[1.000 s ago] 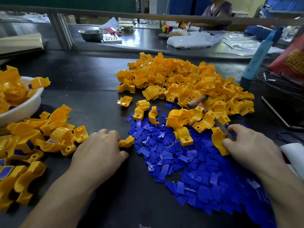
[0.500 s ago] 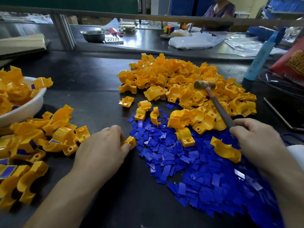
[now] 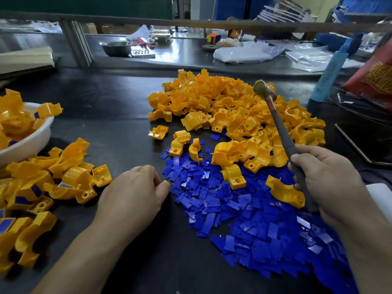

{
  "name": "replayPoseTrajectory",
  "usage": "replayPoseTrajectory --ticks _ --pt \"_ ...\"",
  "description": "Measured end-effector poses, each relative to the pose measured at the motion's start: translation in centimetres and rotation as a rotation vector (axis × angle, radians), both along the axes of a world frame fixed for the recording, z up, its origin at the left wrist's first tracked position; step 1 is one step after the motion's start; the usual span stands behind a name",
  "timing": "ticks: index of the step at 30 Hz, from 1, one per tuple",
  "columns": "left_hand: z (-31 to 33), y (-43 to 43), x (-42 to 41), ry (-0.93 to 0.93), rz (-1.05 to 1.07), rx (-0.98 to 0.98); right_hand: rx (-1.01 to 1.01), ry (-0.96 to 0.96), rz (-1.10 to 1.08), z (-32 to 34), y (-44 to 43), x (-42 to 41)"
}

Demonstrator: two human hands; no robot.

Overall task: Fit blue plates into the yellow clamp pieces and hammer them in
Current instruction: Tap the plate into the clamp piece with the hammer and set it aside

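Note:
My right hand [image 3: 324, 177] grips the dark handle of a small hammer [image 3: 282, 132], whose head [image 3: 262, 88] is raised over the big heap of yellow clamp pieces [image 3: 233, 107]. My left hand [image 3: 133, 192] rests on the table and holds a yellow clamp piece; only a yellow tip [image 3: 165, 181] shows by the thumb. A pile of blue plates [image 3: 244, 219] spreads between my hands. A single yellow clamp piece [image 3: 285, 193] lies on the blue plates just left of my right hand.
Fitted yellow pieces with blue plates [image 3: 53, 179] lie at the left, beside a white bowl [image 3: 27, 143] holding more. A blue bottle [image 3: 331, 71] and a red bag [image 3: 373, 75] stand at the right. A metal rail [image 3: 191, 23] crosses the back.
The hammer has risen from lying flat on the yellow heap to a steep upright tilt. The yellow piece by my right hand dropped onto the blue plates. My left hand closed further over its piece.

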State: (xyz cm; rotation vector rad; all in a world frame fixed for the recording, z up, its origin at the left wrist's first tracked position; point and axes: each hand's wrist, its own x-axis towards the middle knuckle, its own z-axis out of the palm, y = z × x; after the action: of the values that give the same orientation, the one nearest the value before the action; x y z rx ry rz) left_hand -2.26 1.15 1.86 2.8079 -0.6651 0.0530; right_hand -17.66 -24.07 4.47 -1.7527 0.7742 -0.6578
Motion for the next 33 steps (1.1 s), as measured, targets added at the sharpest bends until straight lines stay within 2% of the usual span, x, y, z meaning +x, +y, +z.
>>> replayPoseTrajectory --ticks 5,9,12,15,22,28,33 --pt "0.3 -0.1 -0.7 -0.041 -0.06 0.085 0.112 -0.066 0.032 0.3 0.7 0.2" --pt "0.0 -0.1 -0.7 0.072 -0.067 0.069 0.217 -0.083 0.104 0.7 1.6 0.4" --pt "0.2 0.8 0.0 0.166 0.019 0.03 0.141 -0.04 0.171 0.9 2.7 0.2" --pt "0.6 1.4 0.5 0.154 0.052 0.184 0.056 0.032 0.253 1.4 4.1 0.1" --pt "1.6 1.7 0.2 0.182 0.056 0.257 0.06 0.078 0.505 4.0 7.8 -1.0" --pt "2.1 2.0 0.0 0.141 0.002 0.287 0.037 0.262 0.516 3.3 9.3 -3.0" --pt "1.8 1.6 -0.3 0.081 -0.021 0.195 -0.192 0.391 0.516 2.1 10.3 -3.7"
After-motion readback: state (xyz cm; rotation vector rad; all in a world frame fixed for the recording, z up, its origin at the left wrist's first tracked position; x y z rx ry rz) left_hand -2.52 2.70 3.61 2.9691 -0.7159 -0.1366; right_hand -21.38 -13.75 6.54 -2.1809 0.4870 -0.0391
